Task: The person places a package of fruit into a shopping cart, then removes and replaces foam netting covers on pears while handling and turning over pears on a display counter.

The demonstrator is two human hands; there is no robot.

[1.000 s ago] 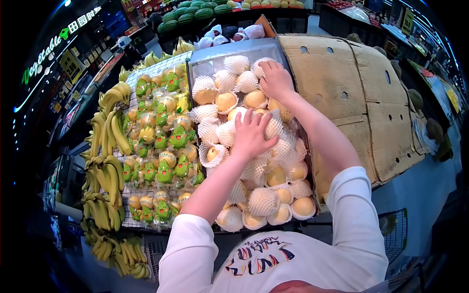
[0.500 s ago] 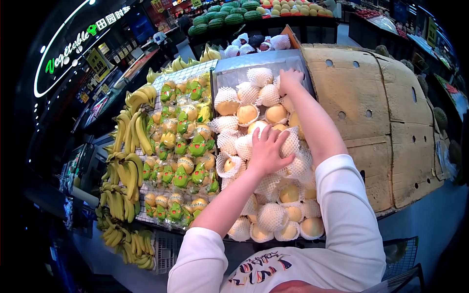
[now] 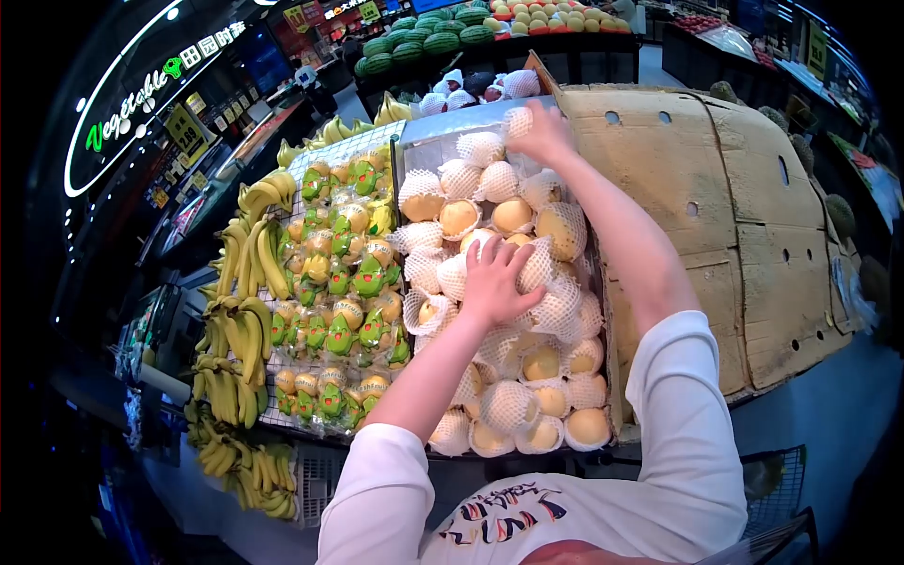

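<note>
My right hand [image 3: 541,137] is at the far end of the bin, its fingers closed round a fruit in a white foam net [image 3: 517,122]. That fruit is raised at the hand's left side. Lower down, my left hand [image 3: 497,285] lies palm down on the netted fruit, fingers spread, gripping nothing that I can see. Around both hands is a pile of round, pale yellow, pear-like fruit [image 3: 513,216], mostly wrapped in white foam nets. A bare grey strip of the bin [image 3: 428,141] shows beyond the pile.
Left of the bin lie bagged yellow fruit with green cartoon labels [image 3: 341,334], then bananas [image 3: 250,330]. Flattened brown cardboard [image 3: 659,188] covers the stand on the right. Watermelons [image 3: 443,42] and dark fruit in foam nets [image 3: 461,94] are at the back.
My right hand has moved slightly left and up, and a netted fruit now shows in its grip. My left hand stays spread on the pile. The view has shifted a little.
</note>
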